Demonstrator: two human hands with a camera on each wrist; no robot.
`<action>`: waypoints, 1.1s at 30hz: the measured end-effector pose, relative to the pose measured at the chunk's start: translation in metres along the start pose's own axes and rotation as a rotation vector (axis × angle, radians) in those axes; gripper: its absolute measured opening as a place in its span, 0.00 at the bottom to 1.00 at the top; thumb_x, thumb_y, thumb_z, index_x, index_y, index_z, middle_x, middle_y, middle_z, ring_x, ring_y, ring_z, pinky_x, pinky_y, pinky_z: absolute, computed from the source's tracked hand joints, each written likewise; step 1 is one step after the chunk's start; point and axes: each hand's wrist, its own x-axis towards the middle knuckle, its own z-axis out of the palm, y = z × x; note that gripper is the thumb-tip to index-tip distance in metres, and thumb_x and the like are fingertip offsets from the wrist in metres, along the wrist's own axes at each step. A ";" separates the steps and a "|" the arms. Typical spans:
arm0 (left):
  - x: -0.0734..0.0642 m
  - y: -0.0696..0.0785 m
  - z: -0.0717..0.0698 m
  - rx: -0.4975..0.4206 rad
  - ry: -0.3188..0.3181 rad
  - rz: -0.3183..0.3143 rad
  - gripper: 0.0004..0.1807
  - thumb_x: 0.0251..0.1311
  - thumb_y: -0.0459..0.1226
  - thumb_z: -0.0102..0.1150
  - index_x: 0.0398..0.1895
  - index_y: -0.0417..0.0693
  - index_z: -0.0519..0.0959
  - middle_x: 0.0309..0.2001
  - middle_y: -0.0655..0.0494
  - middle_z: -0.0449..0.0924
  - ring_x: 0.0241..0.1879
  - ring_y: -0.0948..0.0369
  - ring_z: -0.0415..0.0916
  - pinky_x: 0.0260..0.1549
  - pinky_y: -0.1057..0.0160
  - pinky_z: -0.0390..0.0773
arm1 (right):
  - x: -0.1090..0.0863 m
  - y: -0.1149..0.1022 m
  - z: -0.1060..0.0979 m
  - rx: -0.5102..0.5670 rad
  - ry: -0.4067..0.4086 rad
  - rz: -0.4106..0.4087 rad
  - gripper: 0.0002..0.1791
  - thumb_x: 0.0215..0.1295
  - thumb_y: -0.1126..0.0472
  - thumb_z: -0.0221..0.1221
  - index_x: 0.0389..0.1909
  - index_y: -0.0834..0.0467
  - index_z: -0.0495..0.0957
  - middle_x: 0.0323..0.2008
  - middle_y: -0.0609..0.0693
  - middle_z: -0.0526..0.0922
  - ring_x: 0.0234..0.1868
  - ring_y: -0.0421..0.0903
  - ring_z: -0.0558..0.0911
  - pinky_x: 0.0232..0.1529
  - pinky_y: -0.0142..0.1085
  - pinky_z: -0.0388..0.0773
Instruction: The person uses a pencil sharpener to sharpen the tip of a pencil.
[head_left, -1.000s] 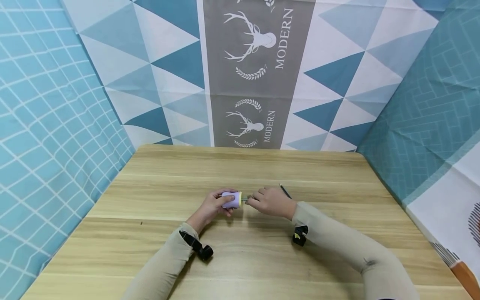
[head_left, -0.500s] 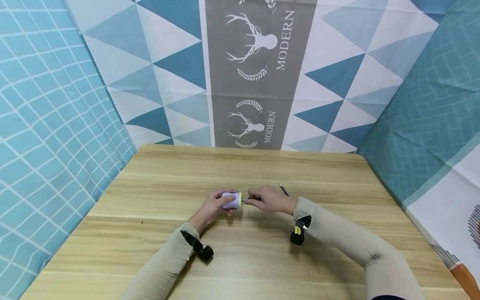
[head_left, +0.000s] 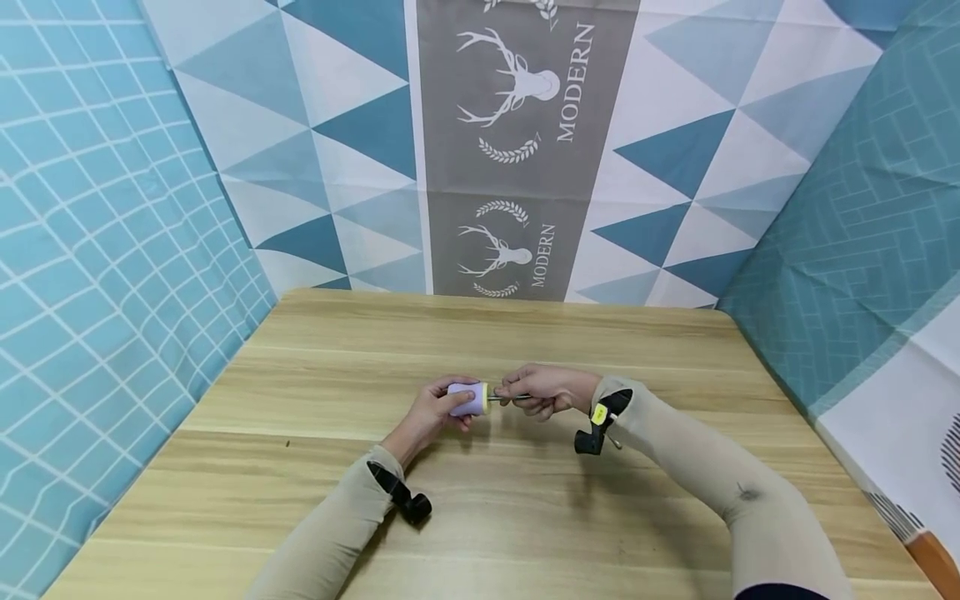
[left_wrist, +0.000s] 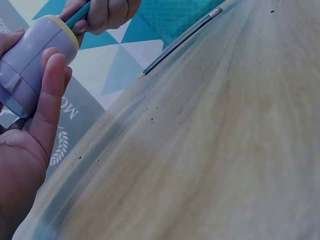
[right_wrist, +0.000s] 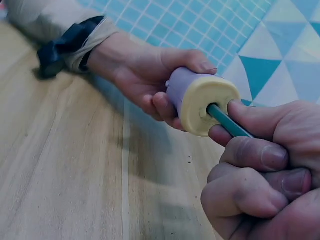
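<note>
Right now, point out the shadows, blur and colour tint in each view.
Head: brightest of the three, soft shadow on the tabletop below the right sleeve; left wrist: dim and bluish, wood grain smeared; right wrist: shadow beneath the left hand, black wrist camera blurred.

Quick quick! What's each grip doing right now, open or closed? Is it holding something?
Left grip: closed around the purple-and-yellow sharpener.
Right grip: closed, pinching the green pencil, its end in the sharpener's hole.
</note>
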 end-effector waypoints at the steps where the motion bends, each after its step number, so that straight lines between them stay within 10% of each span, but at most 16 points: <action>1: 0.000 -0.001 0.000 -0.005 0.006 0.005 0.12 0.63 0.28 0.58 0.48 0.42 0.84 0.37 0.42 0.75 0.20 0.59 0.78 0.19 0.66 0.82 | 0.001 0.000 0.000 0.029 -0.009 0.019 0.12 0.79 0.59 0.47 0.35 0.60 0.71 0.11 0.42 0.53 0.11 0.36 0.50 0.11 0.27 0.47; 6: -0.001 -0.002 -0.002 -0.010 -0.007 0.015 0.13 0.63 0.30 0.58 0.43 0.56 0.86 0.36 0.43 0.75 0.21 0.60 0.78 0.19 0.67 0.83 | -0.001 -0.003 0.001 -0.027 -0.014 0.017 0.12 0.79 0.58 0.47 0.36 0.62 0.70 0.12 0.43 0.54 0.11 0.37 0.51 0.12 0.29 0.47; 14: -0.003 0.003 -0.009 -0.021 -0.004 -0.004 0.15 0.63 0.29 0.56 0.39 0.61 0.86 0.30 0.45 0.79 0.19 0.60 0.78 0.18 0.67 0.82 | -0.015 -0.015 0.006 -0.642 0.160 -0.236 0.18 0.77 0.50 0.49 0.43 0.61 0.79 0.23 0.50 0.80 0.20 0.42 0.76 0.17 0.34 0.74; 21: 0.000 0.005 -0.006 -0.031 -0.027 -0.006 0.16 0.64 0.29 0.55 0.40 0.60 0.86 0.28 0.45 0.81 0.19 0.61 0.78 0.18 0.67 0.82 | -0.024 0.004 0.012 -1.196 0.378 -0.658 0.15 0.72 0.54 0.58 0.51 0.60 0.79 0.35 0.48 0.83 0.31 0.40 0.79 0.32 0.36 0.81; 27: 0.001 0.003 -0.006 -0.025 -0.028 -0.018 0.17 0.65 0.28 0.54 0.40 0.62 0.86 0.32 0.44 0.78 0.19 0.61 0.78 0.18 0.68 0.82 | -0.013 0.026 0.012 -1.819 0.646 -1.127 0.07 0.74 0.58 0.54 0.43 0.57 0.78 0.27 0.46 0.79 0.22 0.40 0.76 0.19 0.30 0.76; 33: 0.001 0.001 -0.005 -0.023 -0.038 -0.023 0.18 0.64 0.28 0.54 0.38 0.63 0.86 0.34 0.45 0.77 0.19 0.61 0.77 0.18 0.68 0.82 | -0.002 0.028 0.003 -2.058 0.707 -1.419 0.20 0.80 0.68 0.36 0.45 0.55 0.78 0.21 0.44 0.73 0.16 0.38 0.70 0.14 0.27 0.68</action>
